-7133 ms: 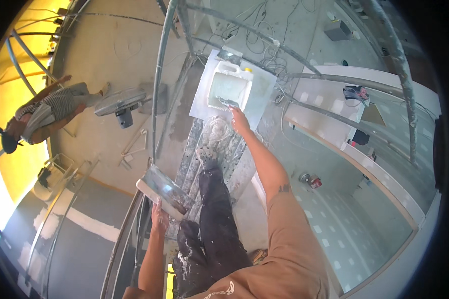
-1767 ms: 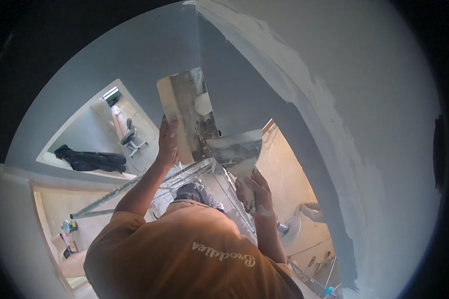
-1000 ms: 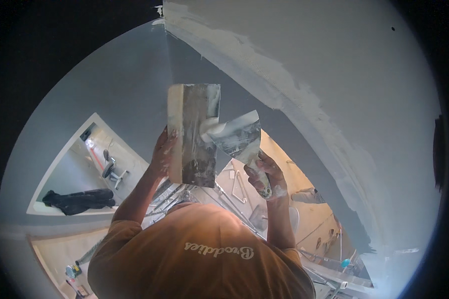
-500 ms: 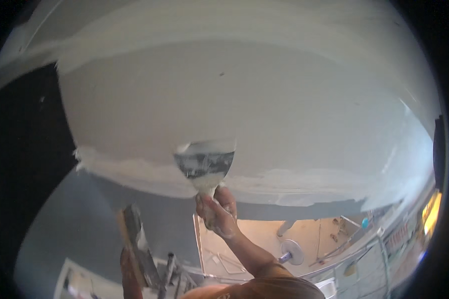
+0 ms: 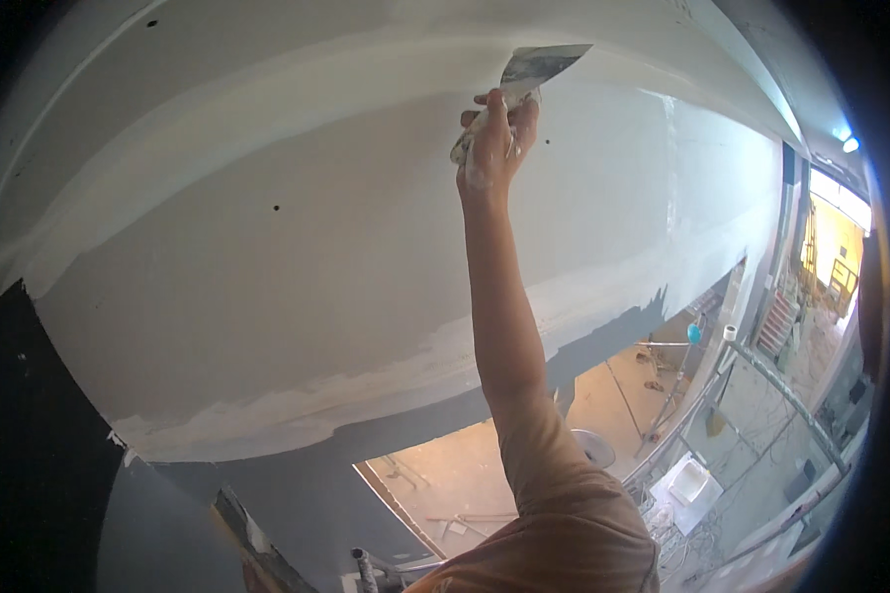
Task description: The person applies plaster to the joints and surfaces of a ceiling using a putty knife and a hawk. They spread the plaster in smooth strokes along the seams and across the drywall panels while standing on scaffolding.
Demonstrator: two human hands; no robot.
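Broad taping knife, one: raised to the pale panel; blade contact cannot be told. Probably light, blade thin and springy, smeared handle likely slippery; best held low on the handle, fingers backing the blade.
Right hand: closed round the handle; arm stretched up, nearly straight.
Left hand: largely cut off beside the flat hawk; grip cannot be told.

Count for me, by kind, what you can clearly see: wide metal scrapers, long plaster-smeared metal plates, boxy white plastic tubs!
Wide metal scraper, in the right hand: 1
Long plaster-smeared metal plate, lower left: 1
Boxy white plastic tub, lower right: 1
Total: 3
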